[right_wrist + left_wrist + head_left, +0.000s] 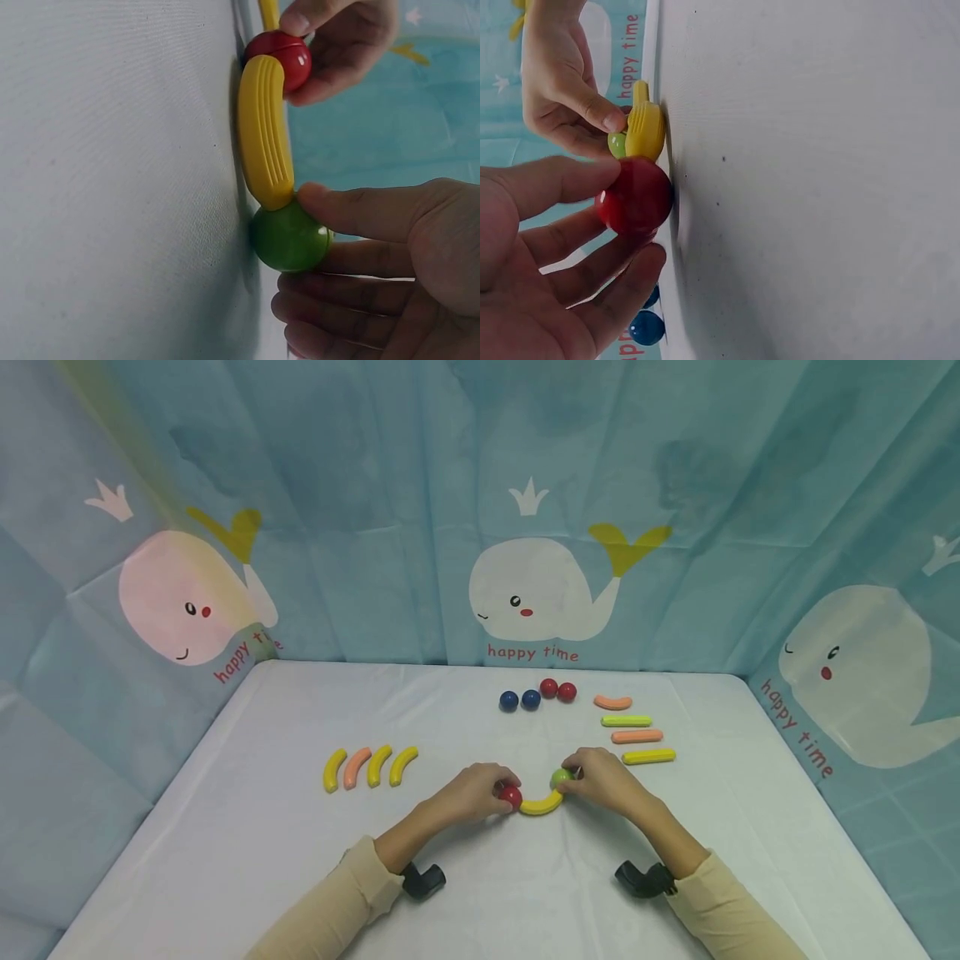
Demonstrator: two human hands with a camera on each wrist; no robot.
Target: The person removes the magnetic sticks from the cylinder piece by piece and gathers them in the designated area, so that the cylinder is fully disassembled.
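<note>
My left hand (474, 792) grips a red ball (512, 798) between thumb and fingers. With thumb and fingertips, my right hand (600, 779) holds a green ball (560, 778). Between the balls lies a curved yellow rod (541, 807), its ends meeting the red ball at the left and the green ball at the right. Fine grooves run along the rod (264, 131) in the right wrist view, where the right thumb tip sits at its joint with the green ball (291, 237). In the left wrist view the red ball (636, 196) partly covers the rod's near end.
To the left lie three curved yellow rods (376, 766) and a curved orange one (357, 768). Two blue balls (509, 701) and two red balls (567, 692) stand farther back. At the right are a curved orange rod (612, 702) and straight yellow-green (626, 721), orange (637, 737) and yellow (648, 757) rods.
</note>
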